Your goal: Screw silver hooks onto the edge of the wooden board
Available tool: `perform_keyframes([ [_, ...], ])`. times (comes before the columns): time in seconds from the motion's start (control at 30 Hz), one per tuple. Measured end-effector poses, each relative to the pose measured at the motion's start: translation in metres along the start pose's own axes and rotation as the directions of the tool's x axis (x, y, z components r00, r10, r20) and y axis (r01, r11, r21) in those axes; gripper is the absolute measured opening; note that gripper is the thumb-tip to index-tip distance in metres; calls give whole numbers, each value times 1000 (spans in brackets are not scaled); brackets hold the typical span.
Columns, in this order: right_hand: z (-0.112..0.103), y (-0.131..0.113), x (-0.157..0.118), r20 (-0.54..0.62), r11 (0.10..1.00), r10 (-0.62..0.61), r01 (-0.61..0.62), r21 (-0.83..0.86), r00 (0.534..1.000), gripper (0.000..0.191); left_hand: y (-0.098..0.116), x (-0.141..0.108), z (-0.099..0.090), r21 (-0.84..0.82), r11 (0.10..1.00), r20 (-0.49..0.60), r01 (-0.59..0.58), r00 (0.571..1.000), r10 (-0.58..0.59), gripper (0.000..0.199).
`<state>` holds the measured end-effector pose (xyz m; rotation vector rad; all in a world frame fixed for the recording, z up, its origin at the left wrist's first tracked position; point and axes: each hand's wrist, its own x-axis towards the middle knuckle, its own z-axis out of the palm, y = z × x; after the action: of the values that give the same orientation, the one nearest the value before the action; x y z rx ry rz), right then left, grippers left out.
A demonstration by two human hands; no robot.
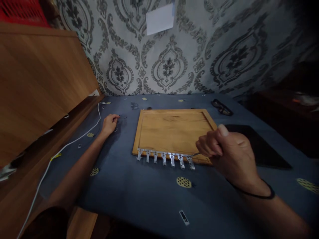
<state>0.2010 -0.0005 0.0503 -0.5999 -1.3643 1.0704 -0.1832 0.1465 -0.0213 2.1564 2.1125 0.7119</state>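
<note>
A wooden board with a raised rim (174,129) lies on the blue patterned cloth. Along its near edge runs a row of several silver metal clips (163,158). My right hand (228,149) is closed round a thin metal tool (195,154), whose tip is at the rightmost clip; the rest of the tool is hidden in the fist. To the left of the board, my left hand (109,124) is low over the cloth with its fingers curled together. Whatever its fingertips may hold is too small to make out.
Small metal pieces (134,106) lie behind the board's left corner. Dark glasses (221,107) are at the back right, above a black flat sheet (259,146). A white cable (74,141) runs along the left, beside a wooden cabinet (45,79).
</note>
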Motion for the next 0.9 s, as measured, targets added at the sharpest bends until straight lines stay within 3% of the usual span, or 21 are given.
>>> perform_keyframes([
  [0.2, -1, -1, -1, 10, 1000, -8, 8, -11, 1000, 68, 19, 16, 2, 92, 984, 65, -155, 987, 149, 36],
  [0.33, -3, 2, -1, 26, 1000, 3, -3, -1, 1000, 67, 24, 11, 8, 125, 968, 114, -215, 973, 201, 35],
  [0.5, -4, 5, -1, 22, 1000, -16, 16, 23, 1000, 66, 18, 0, 9, 144, 967, 148, -211, 971, 190, 33],
  [0.63, -4, 3, -1, 24, 1000, 5, -6, 28, 1000, 67, 17, 7, 6, 156, 972, 128, -178, 979, 159, 32],
  [0.9, -2, 3, -1, 18, 998, -39, 38, 48, 999, 66, 39, 3, 13, 178, 965, 102, -191, 979, 175, 28],
])
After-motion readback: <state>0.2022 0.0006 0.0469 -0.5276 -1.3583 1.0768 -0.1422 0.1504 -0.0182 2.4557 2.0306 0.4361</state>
